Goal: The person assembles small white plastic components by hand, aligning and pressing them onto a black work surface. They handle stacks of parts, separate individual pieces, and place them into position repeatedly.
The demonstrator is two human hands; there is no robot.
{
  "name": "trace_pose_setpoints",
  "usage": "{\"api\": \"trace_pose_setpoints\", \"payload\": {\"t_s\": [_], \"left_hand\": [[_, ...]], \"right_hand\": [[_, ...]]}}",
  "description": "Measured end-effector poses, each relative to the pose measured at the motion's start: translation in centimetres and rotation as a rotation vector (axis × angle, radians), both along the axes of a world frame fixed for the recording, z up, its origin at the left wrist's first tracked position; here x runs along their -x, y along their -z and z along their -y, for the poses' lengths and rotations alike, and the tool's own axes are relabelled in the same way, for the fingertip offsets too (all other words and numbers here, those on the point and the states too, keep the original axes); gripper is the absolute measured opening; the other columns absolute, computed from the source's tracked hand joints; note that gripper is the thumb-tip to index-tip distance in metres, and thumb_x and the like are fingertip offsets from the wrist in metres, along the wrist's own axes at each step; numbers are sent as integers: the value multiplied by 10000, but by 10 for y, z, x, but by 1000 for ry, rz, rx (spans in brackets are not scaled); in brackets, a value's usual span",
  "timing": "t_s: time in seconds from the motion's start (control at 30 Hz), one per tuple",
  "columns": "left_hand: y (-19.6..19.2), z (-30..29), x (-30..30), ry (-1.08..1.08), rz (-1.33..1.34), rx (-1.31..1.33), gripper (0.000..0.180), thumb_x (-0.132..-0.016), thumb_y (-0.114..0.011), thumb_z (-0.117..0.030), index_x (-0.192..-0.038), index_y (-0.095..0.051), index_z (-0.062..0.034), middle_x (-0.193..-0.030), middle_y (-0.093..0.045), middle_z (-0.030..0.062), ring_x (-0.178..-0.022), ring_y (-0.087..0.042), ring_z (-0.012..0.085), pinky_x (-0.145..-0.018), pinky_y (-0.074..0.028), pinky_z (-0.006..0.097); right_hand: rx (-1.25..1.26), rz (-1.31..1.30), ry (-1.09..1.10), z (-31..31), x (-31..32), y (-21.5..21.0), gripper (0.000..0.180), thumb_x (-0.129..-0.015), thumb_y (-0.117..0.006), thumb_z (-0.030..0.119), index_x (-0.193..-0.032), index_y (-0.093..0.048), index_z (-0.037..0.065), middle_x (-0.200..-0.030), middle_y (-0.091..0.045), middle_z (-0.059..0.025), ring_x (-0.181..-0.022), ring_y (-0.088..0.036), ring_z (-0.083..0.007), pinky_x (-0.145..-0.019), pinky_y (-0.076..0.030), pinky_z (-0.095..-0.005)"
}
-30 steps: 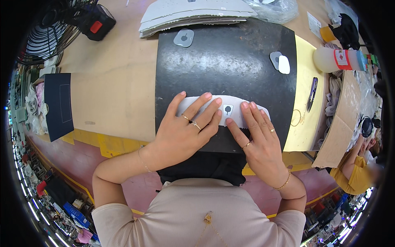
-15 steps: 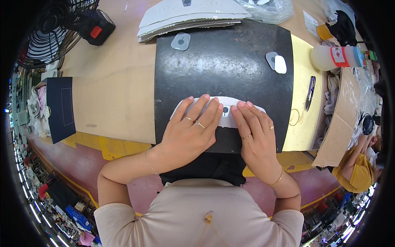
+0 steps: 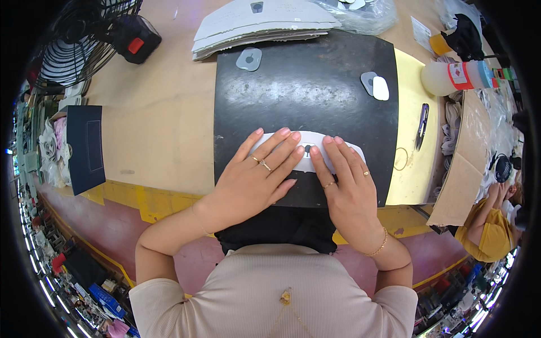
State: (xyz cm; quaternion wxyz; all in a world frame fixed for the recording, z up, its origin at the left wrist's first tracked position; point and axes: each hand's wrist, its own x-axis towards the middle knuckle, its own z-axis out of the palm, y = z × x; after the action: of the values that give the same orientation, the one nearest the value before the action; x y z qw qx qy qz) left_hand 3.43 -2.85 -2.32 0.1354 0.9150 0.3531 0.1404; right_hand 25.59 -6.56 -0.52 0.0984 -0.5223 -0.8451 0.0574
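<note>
A white curved fabric panel lies at the near edge of the black mat. At its middle shows a small patch with a dark emblem. My left hand rests flat on the panel's left part, its fingers stretched out and the thumb apart on the mat. Across the right part lie the straight fingers of my right hand, close beside the patch. Both hands hide much of the panel. Neither is wrapped round anything.
Farther back are a stack of white panels, a grey patch and a white patch. Thread snips and a bottle stand right. A fan and dark blue box are left. A co-worker's yellow sleeve shows.
My left thumb has moved out from the index finger, and the left fingers lie more spread. My right hand has shifted slightly left. Both hands stay on the panel.
</note>
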Motion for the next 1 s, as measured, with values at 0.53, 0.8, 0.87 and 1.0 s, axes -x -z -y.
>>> {"api": "trace_pose_setpoints", "payload": {"t_s": [0.53,0.8,0.87,1.0], "left_hand": [[-10,-21,-8,-270,126,-1,570,-799,-802,-325,-1280,-629,-72,-1321,-557,115,-1208,-516,311,-1006,-396,457],[-19,-30,-11,-230,281,439,283,-833,-784,-128,-1054,-623,-57,-1073,-644,96,-1005,-610,295,-903,-456,394],[-22,-37,-10,-255,359,625,247,-842,-781,-85,-1023,-618,-44,-953,-659,73,-889,-635,245,-826,-487,356],[-36,-50,-4,-297,609,988,215,-866,-784,-61,-1017,-637,-21,-869,-650,13,-811,-613,99,-724,-493,257]], "right_hand": [[-43,-251,235,-12,-12,4,514,-856,-772,200,-1342,-640,99,-1397,-568,-104,-1298,-509,-299,-1043,-341,-442],[64,-384,207,-21,-11,-2,392,-852,-783,212,-1210,-684,83,-1253,-654,-82,-1200,-567,-272,-1023,-349,-418],[142,-487,218,-27,-12,-7,343,-863,-776,204,-1170,-697,72,-1164,-682,-83,-1108,-606,-264,-993,-374,-402],[423,-609,232,-44,-17,-24,262,-899,-748,190,-1099,-714,25,-996,-712,-108,-912,-663,-264,-878,-457,-367]]}}
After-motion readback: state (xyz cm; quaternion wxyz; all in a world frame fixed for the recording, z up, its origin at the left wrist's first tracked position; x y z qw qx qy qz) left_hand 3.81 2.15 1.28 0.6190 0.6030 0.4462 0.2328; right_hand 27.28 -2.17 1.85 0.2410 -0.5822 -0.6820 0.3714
